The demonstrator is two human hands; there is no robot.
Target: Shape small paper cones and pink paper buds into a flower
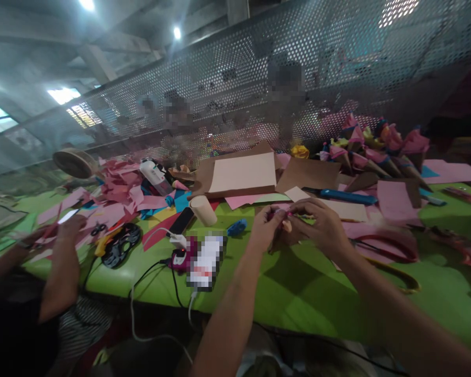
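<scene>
Above the green table, my left hand and my right hand meet over a small brown paper piece. A bit of pink or purple shows at its top, between the fingertips. Fingers of both hands are pinched on it and hide much of its form. Left of my left hand lies a crumpled blue piece. Beyond my right hand is a blue-handled cutter. Scissors with large red and yellow handles lie right of my right forearm.
Brown sheets with a cream sheet lie behind my hands; pink paper flowers in cones stand back right. A cardboard tube, phone and corded magenta socket block sit leftward. A co-worker's hands are far left.
</scene>
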